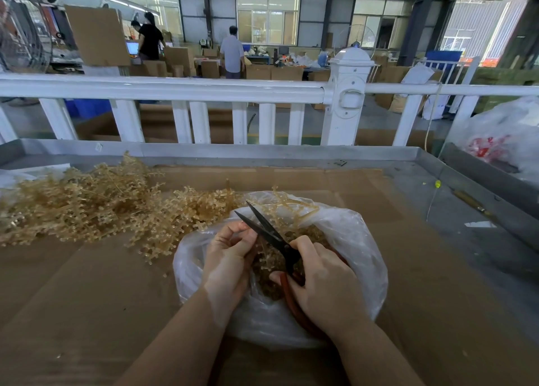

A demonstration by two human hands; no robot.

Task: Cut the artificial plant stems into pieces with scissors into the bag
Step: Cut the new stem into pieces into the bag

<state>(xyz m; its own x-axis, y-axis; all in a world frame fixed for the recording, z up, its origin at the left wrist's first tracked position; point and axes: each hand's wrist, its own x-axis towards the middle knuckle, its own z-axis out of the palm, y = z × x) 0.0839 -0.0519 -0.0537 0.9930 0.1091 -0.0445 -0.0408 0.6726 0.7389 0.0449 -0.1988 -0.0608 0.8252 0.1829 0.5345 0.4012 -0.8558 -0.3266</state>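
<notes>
Clearly we judge the stem [264,247] light and springy above the bag [358,239], so our left hand [230,257] pinches it beside the blades while our right hand [323,280] grips the scissors [271,237].

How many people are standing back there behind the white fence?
3. Two stand together at far left, a person in a black top partly hiding another; one in a light shirt nearer centre. Boxes may hide more.

You are working black-bladed, red-handled scissors [274,239] over golden-tan plastic plant stems [87,207]. They are lying beside a translucent white plastic bag [358,239] on brown cardboard [87,298].
</notes>
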